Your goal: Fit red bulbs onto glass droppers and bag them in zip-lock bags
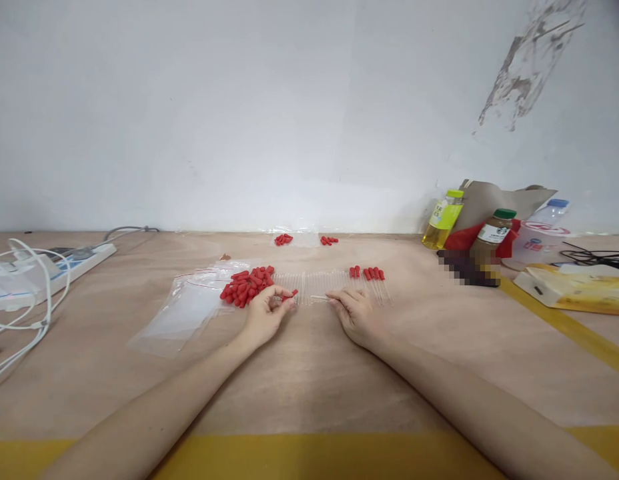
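Between the thumb and forefinger of my left hand is a red rubber bulb. My right hand pinches a thin clear glass tube, its free end pointing left toward the bulb; the two are apart. Behind both hands lies a row of similar clear tubes. At the row's right end, several tubes carry red bulbs, like droppers. A pile of loose red bulbs sits just left of my left hand, partly over clear plastic bags.
Small bags with red bulbs lie by the wall. On the left are a power strip and white cables. To the right stand a yellow-capped bottle, a green-capped bottle, a plastic tub and a yellow-white packet.
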Motion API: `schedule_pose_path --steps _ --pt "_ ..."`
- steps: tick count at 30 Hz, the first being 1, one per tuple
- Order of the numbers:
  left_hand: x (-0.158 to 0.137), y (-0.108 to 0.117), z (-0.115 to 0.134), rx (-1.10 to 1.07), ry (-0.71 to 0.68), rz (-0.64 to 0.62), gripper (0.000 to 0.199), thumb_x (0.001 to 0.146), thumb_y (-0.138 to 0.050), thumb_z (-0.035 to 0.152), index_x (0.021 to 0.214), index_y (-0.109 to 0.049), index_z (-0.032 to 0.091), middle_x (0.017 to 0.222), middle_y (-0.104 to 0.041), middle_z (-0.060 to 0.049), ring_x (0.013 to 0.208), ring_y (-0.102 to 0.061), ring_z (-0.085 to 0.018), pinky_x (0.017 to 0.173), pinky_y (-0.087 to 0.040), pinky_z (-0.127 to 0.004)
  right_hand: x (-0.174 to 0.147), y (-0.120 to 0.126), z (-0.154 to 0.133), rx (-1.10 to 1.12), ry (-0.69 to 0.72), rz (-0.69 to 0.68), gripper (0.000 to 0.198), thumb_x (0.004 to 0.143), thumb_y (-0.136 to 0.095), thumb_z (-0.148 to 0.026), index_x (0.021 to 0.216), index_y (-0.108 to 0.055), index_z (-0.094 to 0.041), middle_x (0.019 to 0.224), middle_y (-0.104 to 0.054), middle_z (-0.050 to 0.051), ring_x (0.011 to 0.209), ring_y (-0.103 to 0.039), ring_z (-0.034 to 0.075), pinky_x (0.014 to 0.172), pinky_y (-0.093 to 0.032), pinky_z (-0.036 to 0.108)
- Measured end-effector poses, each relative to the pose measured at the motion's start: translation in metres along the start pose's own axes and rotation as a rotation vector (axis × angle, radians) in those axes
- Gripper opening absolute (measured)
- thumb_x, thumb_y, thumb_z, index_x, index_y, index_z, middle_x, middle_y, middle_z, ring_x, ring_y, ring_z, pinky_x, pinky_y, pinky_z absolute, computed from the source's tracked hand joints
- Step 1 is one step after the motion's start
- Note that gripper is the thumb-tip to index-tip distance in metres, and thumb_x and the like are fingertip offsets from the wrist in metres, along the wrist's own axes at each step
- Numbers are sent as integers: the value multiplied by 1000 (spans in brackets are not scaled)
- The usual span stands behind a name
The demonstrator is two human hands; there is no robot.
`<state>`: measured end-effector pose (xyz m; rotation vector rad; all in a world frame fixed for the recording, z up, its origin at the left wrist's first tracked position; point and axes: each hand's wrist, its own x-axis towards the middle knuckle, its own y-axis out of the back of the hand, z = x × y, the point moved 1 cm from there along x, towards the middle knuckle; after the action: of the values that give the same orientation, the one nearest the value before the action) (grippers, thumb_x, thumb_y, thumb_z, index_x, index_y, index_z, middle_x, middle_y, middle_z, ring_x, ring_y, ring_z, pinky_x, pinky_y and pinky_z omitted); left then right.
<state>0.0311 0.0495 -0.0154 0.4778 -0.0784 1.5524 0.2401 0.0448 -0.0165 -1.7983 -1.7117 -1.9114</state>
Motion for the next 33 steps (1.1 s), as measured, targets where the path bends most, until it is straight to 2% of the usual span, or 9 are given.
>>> schedule_pose_path --steps 4,7,11,18,23,29,33 --pt "-3 -5 -3 33 -102 -89 26 77 -55 26 100 -46 18 87 -58 -3 69 -65 -15 67 -50 -29 2 -1 -3 -2 -7 -17 23 89 -37 -25 92 -59 -19 84 -64 4 76 -56 13 71 -33 28" --pt "-3 -5 -2 94 -147 -131 28 80 -52 25 106 -48 18 92 -59 -6 76 -65 -17 72 -50 -32 2 0 -3 -10 -22 -23 23 89 -37 -25 91 -59 -19 84 -63 4 76 -56 14 70 -33 28" --pt "-3 -6 0 216 -244 -147 21 83 -48 26 101 -56 18 96 -60 -8 85 -61 -19 75 -50 -32 2 0 -3 -11 -25 -45 22 89 -37 -25 92 -59 -19 84 -63 4 77 -56 14 71 -33 29" --pt "-5 -8 6 247 -284 -213 21 85 -46 28 96 -61 17 80 -62 -3 67 -61 -13 64 -49 -24 1 -1 -3 33 51 -80 22 88 -40 -23 94 -61 -21 83 -63 3 77 -56 13 71 -32 28" --pt "-8 -8 11 297 -296 -263 21 84 -46 28 84 -64 17 68 -58 -1 54 -53 -10 53 -43 -21 1 -1 1 85 105 -113 21 86 -44 -22 95 -63 -23 80 -63 2 74 -56 12 70 -32 28" --pt "-12 -8 17 369 -306 -321 23 85 -45 29 80 -65 19 63 -57 -1 57 -53 -12 56 -41 -21 4 4 3 25 153 -151 21 85 -45 -22 91 -65 -25 78 -64 0 72 -56 11 70 -29 29" --pt "-13 -9 20 435 -360 -325 21 84 -47 28 80 -66 19 69 -60 -2 63 -55 -13 60 -41 -22 3 6 1 -47 201 -144 22 86 -43 -22 84 -65 -22 73 -62 1 65 -53 10 67 -25 29"
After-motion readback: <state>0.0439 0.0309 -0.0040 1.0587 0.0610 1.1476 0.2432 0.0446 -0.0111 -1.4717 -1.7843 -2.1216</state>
